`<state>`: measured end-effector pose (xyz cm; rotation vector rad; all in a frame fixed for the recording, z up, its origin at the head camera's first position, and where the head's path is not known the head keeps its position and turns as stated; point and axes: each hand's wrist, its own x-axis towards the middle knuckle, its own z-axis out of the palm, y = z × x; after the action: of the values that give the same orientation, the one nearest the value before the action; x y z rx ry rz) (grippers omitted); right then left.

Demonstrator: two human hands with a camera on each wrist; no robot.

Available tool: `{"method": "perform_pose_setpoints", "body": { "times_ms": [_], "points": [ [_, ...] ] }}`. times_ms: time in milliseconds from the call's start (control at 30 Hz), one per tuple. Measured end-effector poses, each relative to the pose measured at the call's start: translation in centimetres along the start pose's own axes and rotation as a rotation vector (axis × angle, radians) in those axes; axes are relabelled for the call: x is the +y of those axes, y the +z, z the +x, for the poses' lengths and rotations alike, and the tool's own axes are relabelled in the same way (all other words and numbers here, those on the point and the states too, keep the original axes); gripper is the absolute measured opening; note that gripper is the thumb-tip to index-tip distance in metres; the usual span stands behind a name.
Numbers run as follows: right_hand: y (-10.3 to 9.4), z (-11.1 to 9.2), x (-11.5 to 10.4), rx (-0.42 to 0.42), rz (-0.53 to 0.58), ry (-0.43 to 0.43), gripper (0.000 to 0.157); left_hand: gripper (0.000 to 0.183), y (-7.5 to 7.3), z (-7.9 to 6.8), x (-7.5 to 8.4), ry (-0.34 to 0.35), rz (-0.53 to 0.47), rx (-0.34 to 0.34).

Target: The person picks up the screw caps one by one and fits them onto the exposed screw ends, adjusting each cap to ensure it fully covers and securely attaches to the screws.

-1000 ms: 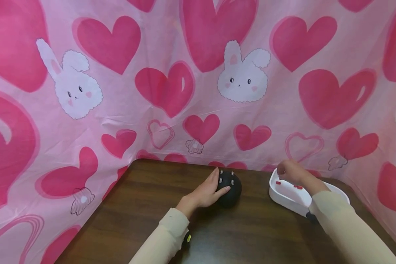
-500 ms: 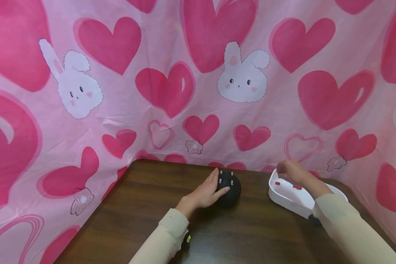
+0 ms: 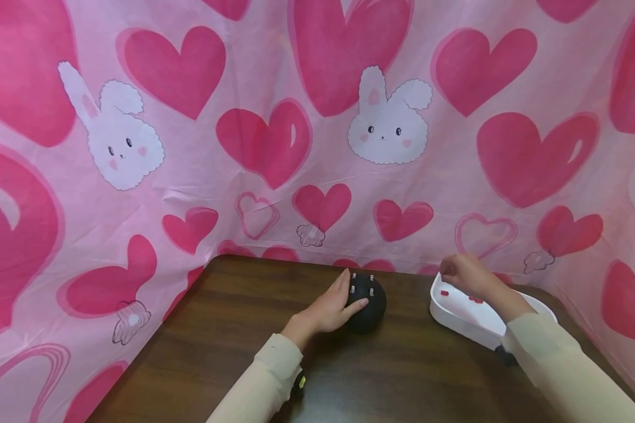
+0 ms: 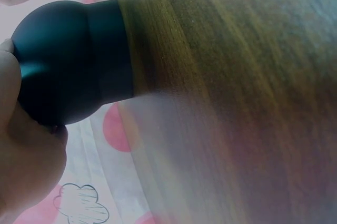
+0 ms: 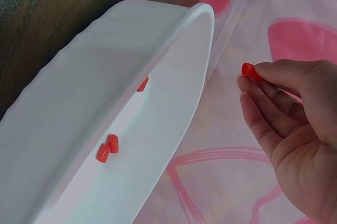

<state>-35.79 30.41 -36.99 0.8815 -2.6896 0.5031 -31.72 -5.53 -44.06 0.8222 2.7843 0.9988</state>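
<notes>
On the table stands a black, round-bodied object [image 3: 367, 322] with several short metal posts [image 3: 371, 292] on top. My left hand [image 3: 329, 310] holds it from the left, thumb on the near side and fingers along the far side. In the left wrist view, its rounded body [image 4: 58, 63] narrows to a straight cylindrical base [image 4: 109, 50]. My right hand [image 3: 470, 276] is over the far left end of a white tray [image 3: 463, 330]. Between thumb and index finger it pinches a small red cap [image 5: 249, 70]. More red caps [image 5: 103, 153] lie inside the tray.
The brown wooden table [image 3: 233, 329] ends at a pink cloth [image 3: 264, 229] with hearts and rabbits, hung behind and at both sides. A dark object [image 3: 505, 355] shows beneath the right sleeve, beside the tray.
My right hand has shifted slightly up and left over the tray's end. The left hand and the black object have stayed in place.
</notes>
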Motion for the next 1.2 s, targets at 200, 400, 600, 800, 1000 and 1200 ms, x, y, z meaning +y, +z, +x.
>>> {"method": "perform_pose_setpoints", "body": {
  "times_ms": [200, 400, 600, 800, 1000, 1200],
  "points": [
    [-0.1, -0.2, -0.5, -0.007, 0.046, 0.044, 0.006, 0.094, -0.1, -0.1, 0.2, -0.005, -0.003, -0.006],
    [-0.2, -0.4, -1.2, 0.011, 0.040, 0.045, 0.008, 0.094, 0.0, 0.0, 0.1, -0.008, 0.002, -0.004],
    [-0.3, -0.3, -1.7, 0.012, 0.032, 0.049, 0.007, 0.094, 0.1, 0.2, -0.1, -0.002, 0.012, 0.003],
    [-0.2, -0.1, -2.5, 0.007, 0.053, 0.071, 0.008, 0.094, 0.0, 0.1, 0.0, -0.012, 0.019, -0.003],
    [0.1, 0.0, -3.0, 0.032, 0.038, 0.028, 0.008, 0.094, 0.2, 0.3, -0.1, -0.008, 0.027, -0.005],
    [0.4, 0.0, -3.2, 0.061, 0.049, -0.011, 0.012, 0.094, 0.2, 0.3, -0.1, -0.013, 0.025, -0.010]
  ]
}}
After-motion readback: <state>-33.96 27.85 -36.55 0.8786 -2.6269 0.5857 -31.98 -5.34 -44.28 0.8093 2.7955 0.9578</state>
